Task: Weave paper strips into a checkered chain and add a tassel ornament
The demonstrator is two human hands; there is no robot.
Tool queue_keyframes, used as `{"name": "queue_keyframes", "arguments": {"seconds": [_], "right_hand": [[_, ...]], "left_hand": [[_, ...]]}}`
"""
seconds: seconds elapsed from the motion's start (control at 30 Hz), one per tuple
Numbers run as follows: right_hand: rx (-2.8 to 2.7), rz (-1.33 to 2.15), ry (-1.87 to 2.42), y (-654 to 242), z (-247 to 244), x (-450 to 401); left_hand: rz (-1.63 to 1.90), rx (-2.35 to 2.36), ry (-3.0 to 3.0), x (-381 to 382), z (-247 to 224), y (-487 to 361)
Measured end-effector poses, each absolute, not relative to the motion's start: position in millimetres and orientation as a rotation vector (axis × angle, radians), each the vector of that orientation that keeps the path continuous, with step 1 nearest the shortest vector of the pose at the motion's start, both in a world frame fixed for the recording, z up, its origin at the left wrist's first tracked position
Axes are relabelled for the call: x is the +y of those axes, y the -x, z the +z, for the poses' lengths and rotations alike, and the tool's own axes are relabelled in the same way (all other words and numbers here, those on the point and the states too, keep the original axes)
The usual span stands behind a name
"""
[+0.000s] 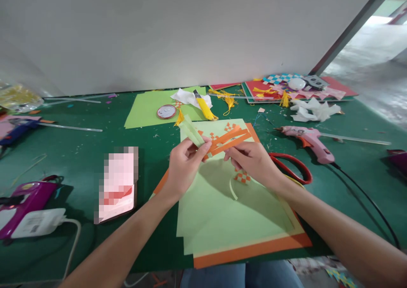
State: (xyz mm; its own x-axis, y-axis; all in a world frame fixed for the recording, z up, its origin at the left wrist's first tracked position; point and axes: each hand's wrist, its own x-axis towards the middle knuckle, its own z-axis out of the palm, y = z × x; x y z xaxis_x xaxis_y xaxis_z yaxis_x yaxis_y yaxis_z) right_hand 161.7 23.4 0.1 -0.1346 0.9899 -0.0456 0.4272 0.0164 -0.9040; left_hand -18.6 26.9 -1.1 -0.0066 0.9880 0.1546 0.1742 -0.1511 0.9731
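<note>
Green and orange paper strips are held up between my two hands, above a stack of pale green paper (235,220). My left hand (187,163) is pinched round the light green strips (193,131) and the left ends of the orange strips (230,141). At the lower edge of the orange strips, my right hand (251,161) has its thumb and fingers closed on them. Small orange-and-green checkered pieces (243,177) and a curved green strip (233,189) lie on the stack, close to my right hand.
Red-handled scissors (294,169) and a pink glue gun (308,139) with its cord are at the right. Beyond the stack lie a yellow cutter (205,106) and a round tin (166,111). A phone (119,186) and a purple power strip (28,207) are at the left.
</note>
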Motion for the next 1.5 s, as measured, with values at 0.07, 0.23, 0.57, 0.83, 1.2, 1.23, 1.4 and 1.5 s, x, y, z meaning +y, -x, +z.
{"name": "queue_keyframes", "arguments": {"seconds": [0.07,0.23,0.57,0.83,1.2,1.23,1.4,1.5], "right_hand": [[-1.681,0.980,1.485,-160.8,1.2,22.6],[-1.733,0.737,1.494,-160.5,0.8,22.3],[-1.749,0.532,1.459,-162.8,-1.9,20.5],[-1.858,0.503,1.332,-163.2,-4.3,21.3],[-1.801,0.611,1.382,-162.2,-10.3,23.6],[-1.809,0.637,1.372,-161.9,-10.7,23.2],[-1.806,0.790,1.327,-160.3,-10.4,20.9],[-1.789,0.977,1.305,-160.7,-7.9,20.7]], "left_hand": [[1.254,1.287,-1.437,27.1,-1.2,18.5],[1.238,1.290,-1.443,27.4,-1.8,18.5],[1.246,1.271,-1.405,28.1,-3.9,19.0],[1.259,1.281,-1.368,28.2,-2.3,18.6],[1.089,1.255,-1.453,26.1,-2.0,19.1],[1.071,1.249,-1.457,26.0,-2.3,19.1],[1.036,1.309,-1.529,26.8,-5.5,20.3],[1.082,1.317,-1.508,27.3,-5.7,21.0]]}}
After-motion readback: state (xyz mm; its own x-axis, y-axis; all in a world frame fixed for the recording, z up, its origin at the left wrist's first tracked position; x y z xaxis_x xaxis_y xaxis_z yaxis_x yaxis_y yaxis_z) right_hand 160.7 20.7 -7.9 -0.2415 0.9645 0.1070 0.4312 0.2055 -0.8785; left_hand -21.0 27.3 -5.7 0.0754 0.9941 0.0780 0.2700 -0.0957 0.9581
